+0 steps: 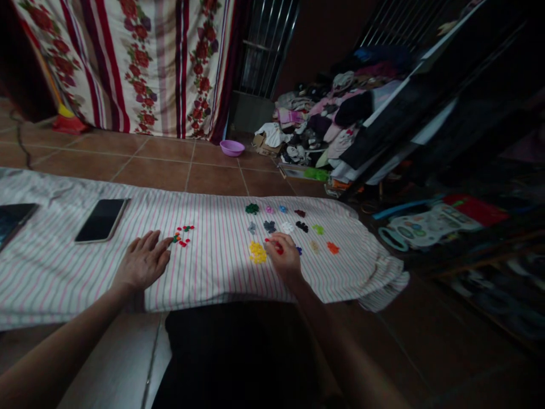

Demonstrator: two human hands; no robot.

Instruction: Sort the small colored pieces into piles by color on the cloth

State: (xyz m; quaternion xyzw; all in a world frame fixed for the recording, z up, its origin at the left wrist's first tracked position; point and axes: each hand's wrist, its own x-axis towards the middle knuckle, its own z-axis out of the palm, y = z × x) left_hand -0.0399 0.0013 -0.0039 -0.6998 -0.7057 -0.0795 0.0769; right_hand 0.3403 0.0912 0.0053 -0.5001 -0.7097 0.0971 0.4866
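My left hand (143,262) lies on the striped cloth with its fingers spread. Its fingertips reach the edge of a loose ring of small red and green pieces (183,243). Over on the right, my right hand (284,258) is bent down over some small red pieces (279,249), partly hidden by its fingers. A red bit shows at its pinched fingertips. Just left of that hand sits a pile of small yellow pieces (258,252). Blue pieces (299,250) peek out on its other side. White pieces (287,227) and dark grey pieces (269,226) lie beyond it.
More small piles, dark green (252,209), black (302,226), orange (332,247) and others, are spread over the striped cloth (217,267). A phone (102,220) lies at left, a dark device (15,221) beyond it. On the floor stands a purple basin (232,148) near heaped clothes (323,119).
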